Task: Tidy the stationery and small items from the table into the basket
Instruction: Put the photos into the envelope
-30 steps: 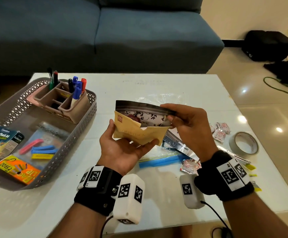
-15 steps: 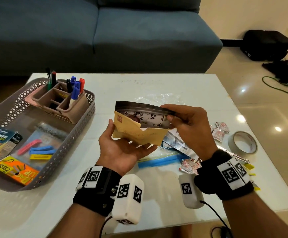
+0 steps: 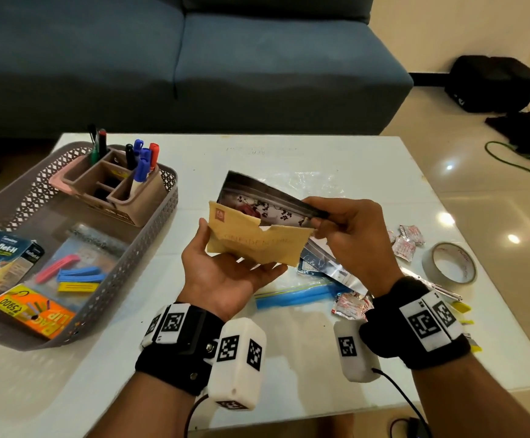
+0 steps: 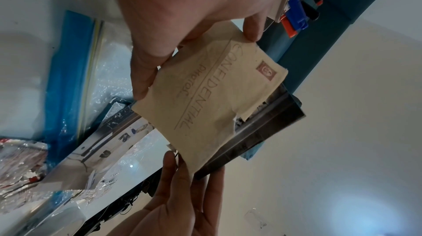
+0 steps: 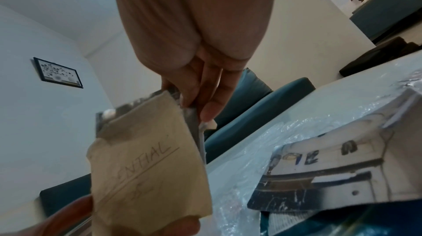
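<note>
My left hand [image 3: 225, 276] is palm up over the table's middle and holds a tan envelope [image 3: 257, 245] marked CONFIDENTIAL [image 4: 212, 106], thumb on its left edge and fingers under it. A glossy photo [image 3: 257, 203] with a dark border sticks out of the envelope's torn top. My right hand [image 3: 345, 235] pinches the photo's right corner between thumb and fingers [image 5: 200, 86]. The grey lattice basket [image 3: 149, 257] stands at the left.
In the basket are a pen organiser [image 3: 121, 197] with markers, clips and small boxes. On the table under my hands lie a blue-zip plastic bag [image 3: 295, 297], loose photos [image 3: 323, 263], red-white sachets [image 3: 406, 241] and a tape roll [image 3: 450, 263]. A blue sofa stands behind.
</note>
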